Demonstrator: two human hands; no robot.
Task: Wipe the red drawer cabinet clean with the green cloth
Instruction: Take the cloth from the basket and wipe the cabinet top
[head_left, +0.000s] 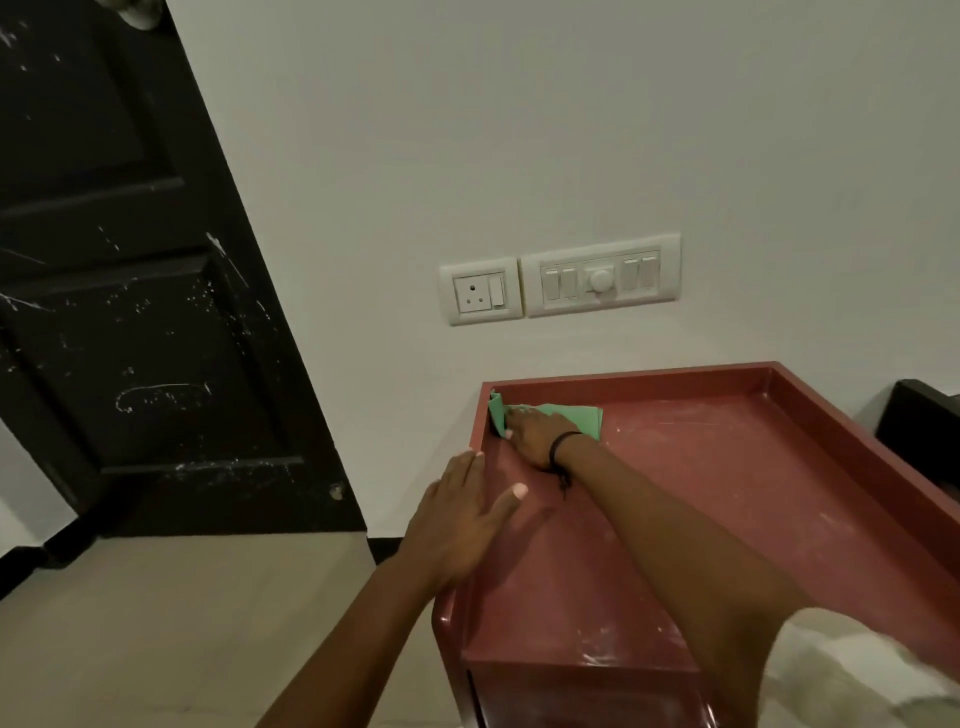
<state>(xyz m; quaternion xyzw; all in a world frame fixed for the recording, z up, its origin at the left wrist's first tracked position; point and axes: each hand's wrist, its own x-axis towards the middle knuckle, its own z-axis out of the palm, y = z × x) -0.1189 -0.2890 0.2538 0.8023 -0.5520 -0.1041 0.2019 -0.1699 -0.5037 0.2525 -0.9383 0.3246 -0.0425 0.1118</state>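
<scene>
The red drawer cabinet (727, 499) stands against the white wall, its top a shallow tray with a raised rim and pale dust streaks. A folded green cloth (576, 418) lies in the tray's far left corner. My right hand (535, 431) presses flat on the cloth, with a black band on the wrist. My left hand (462, 519) rests on the cabinet's left rim, fingers spread, thumb inside the tray, holding nothing.
A black door (130, 291) with white scuffs fills the left. A wall socket (480, 291) and a switch panel (600, 280) sit above the cabinet. A dark object (919, 431) stands to the right. Pale fabric (852, 670) shows at lower right. Beige floor lies at lower left.
</scene>
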